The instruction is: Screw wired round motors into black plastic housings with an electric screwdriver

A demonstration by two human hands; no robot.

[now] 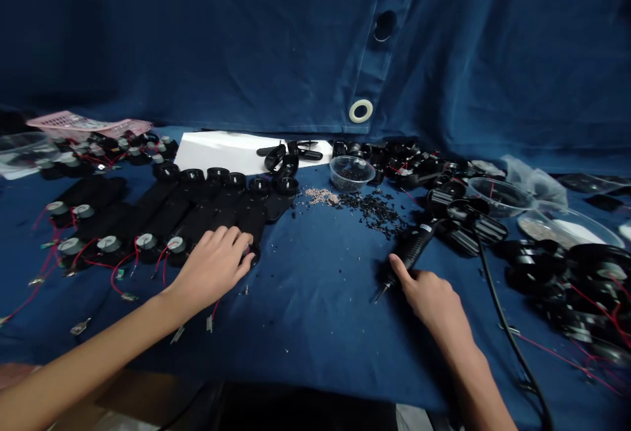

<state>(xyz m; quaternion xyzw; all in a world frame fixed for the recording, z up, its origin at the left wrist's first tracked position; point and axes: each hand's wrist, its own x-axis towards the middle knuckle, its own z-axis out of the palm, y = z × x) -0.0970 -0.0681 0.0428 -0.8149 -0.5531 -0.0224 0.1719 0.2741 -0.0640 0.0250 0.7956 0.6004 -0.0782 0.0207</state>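
Note:
My left hand (217, 261) is closed over the near end of the rightmost long black housing (250, 221) in a row; its fingers hide most of what sits there. Red wires hang from small silver motors (146, 241) on the neighbouring housings. In my right hand (436, 303) is a black electric screwdriver (413, 247), its bit pointing down and left, apart from the housings. A black cord (497, 306) runs near it. Loose black screws (377, 211) and a small heap of copper-coloured screws (323, 196) lie beyond, between my hands.
A clear bowl (351, 175) of dark small parts stands at the back. More clear tubs (569, 227) and piled black parts (547, 267) with wires take up the right side. A pink basket (89, 125) sits back left. Blue cloth (315, 326) covers the table, and a blue curtain (221, 43) hangs behind.

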